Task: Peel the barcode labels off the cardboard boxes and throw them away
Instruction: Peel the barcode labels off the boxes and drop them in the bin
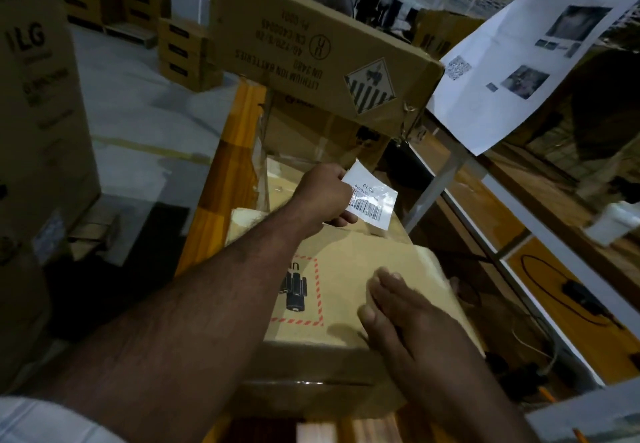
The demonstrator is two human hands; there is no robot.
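Observation:
A brown cardboard box (346, 269) with a red dashed battery mark lies in front of me on a yellow wooden surface. My left hand (323, 196) pinches a white barcode label (372, 198) by its left edge; the label is lifted and curls above the box's far end, its lower right corner near the box top. My right hand (412, 325) lies flat with straight fingers on the box's near right part, pressing it down.
An upended lithium battery box (311, 47) stands just beyond. A white metal rack (485, 200) with a hanging printed sheet (519, 61) fills the right. A tall LG carton (38, 124) stands left, with stacked cartons (183, 54) on the grey floor behind.

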